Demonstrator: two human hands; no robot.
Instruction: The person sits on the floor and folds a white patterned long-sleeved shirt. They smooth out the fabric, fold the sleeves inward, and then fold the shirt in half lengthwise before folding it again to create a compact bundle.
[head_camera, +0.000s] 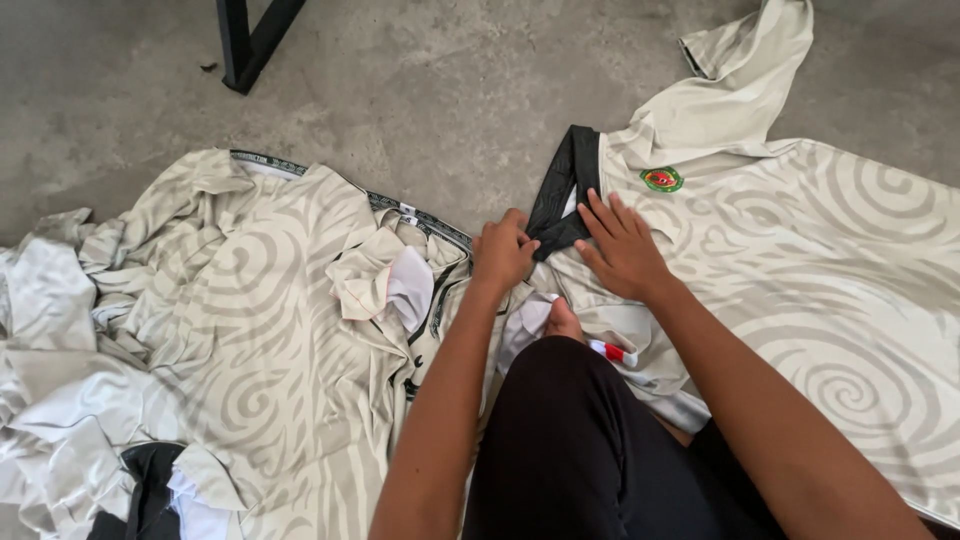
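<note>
**Cream swirl jerseys all over a concrete floor**

Cream fabric everywhere, basically. Both hands are working at the black collar (562, 195) of a jersey (800, 270) that's spread flat on the right side of the scene, with its sleeve flopped up toward the far edge and a small round green and red badge (661, 179) on the chest just right of the collar.

Left hand (503, 250) comes up from the near edge on a straight forearm, knuckles up, fingers curled in and pinched on the lower tip of the collar. It's a closed grip, fingertips bunched tight around the black fabric. Right hand (625, 245) reaches in from the near right, arm angled across the shirt, palm down. Its fingers are spread and lying flat on the cloth just right of the collar, pressing rather than gripping anything. The two hands sit close together, nearly touching at the collar.

A knee in black trousers (570, 440) pokes up between the forearms, resting on the near hem of the shirt.

Off to the left there's a rumpled pile of the same swirl-pattern shirts (230, 320), one with a black banded edge showing along the far side and a crumpled white lining near the middle. A black metal leg (245, 45) of some furniture stands at the far left on the grey floor (440, 90).
</note>
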